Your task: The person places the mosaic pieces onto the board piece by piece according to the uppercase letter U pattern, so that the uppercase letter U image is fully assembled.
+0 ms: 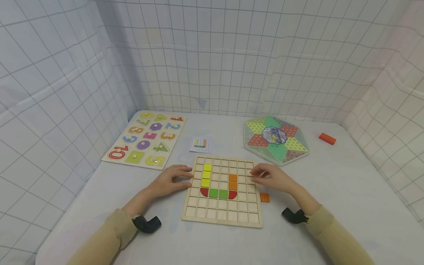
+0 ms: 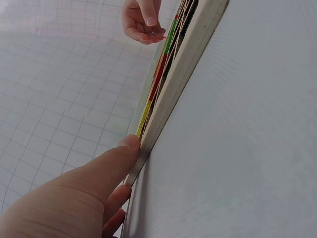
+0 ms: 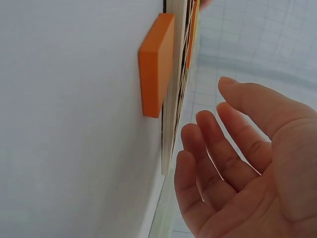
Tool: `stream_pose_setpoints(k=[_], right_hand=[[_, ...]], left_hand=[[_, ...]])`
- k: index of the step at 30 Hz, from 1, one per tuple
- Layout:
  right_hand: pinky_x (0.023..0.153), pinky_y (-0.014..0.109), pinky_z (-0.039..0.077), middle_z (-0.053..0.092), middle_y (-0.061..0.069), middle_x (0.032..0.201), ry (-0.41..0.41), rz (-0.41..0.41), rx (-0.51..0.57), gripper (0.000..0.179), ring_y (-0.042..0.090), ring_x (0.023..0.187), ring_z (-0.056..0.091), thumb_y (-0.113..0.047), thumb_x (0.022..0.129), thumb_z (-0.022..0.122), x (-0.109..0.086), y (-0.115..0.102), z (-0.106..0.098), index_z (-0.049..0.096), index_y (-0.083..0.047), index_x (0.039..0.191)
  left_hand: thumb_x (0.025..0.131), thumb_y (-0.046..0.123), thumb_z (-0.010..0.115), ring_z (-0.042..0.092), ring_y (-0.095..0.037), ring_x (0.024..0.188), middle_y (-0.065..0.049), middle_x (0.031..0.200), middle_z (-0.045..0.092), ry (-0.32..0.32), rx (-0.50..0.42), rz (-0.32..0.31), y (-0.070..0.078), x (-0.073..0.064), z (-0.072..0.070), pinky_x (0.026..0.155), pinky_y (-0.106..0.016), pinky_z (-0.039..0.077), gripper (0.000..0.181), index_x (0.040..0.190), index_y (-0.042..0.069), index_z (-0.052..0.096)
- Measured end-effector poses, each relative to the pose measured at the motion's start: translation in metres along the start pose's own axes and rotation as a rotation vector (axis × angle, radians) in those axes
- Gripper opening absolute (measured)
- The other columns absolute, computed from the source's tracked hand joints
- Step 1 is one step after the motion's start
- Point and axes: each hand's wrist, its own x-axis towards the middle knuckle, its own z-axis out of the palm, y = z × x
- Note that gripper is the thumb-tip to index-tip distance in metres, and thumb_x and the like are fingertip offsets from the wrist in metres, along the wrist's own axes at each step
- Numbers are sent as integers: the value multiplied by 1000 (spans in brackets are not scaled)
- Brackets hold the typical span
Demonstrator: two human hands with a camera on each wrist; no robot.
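A wooden grid board (image 1: 202, 212) lies in front of me. On it, yellow square tiles (image 1: 207, 175), green square tiles (image 1: 218, 193), orange square tiles (image 1: 233, 182) and red rounded corner tiles (image 1: 204, 191) form a U shape. My left hand (image 1: 170, 181) rests at the board's left edge, its thumb and fingertips touching the rim in the left wrist view. Above the board's right edge, my right hand (image 1: 273, 177) hovers with loosely bent fingers and nothing between them. A loose orange square tile (image 1: 265, 198) lies on the table beside the board's right edge, near that hand.
Behind the board lies a pattern card (image 1: 201, 144) showing a coloured U. A number-and-shape puzzle board (image 1: 145, 141) is at the left. A Chinese checkers board (image 1: 275, 139) lies back right, and a red-orange block (image 1: 327, 138) farther right. Grid-patterned walls (image 1: 212, 55) enclose the white table (image 1: 344, 206).
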Motion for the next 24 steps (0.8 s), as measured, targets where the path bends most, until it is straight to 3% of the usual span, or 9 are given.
stream_pose_setpoints(k=[9, 16, 24], right_hand=[[81, 38, 52, 65, 2, 97, -13, 25, 23, 21, 18, 90, 59, -18, 87, 68, -9, -8, -6, 66, -5, 103], [80, 30, 51, 64, -5, 96, -19, 25, 20, 22, 12, 89, 59, -25, 86, 70, -15, 3, -8, 66, -11, 102], [80, 31, 51, 63, -4, 95, -22, 58, 27, 26, 14, 89, 58, -28, 86, 70, -21, 4, -9, 65, -10, 104]], left_hand=[[82, 36, 72, 39, -25, 130, 1, 133, 54, -2, 5, 0, 0, 0, 0, 107, -49, 29, 35, 112, 20, 70], [82, 35, 73, 40, -25, 129, 0, 133, 54, 2, 4, -1, 1, 0, 0, 107, -49, 29, 34, 112, 20, 70], [82, 36, 73, 40, -25, 129, 0, 133, 54, 3, 4, -1, 1, 0, 0, 107, -48, 29, 34, 112, 19, 70]])
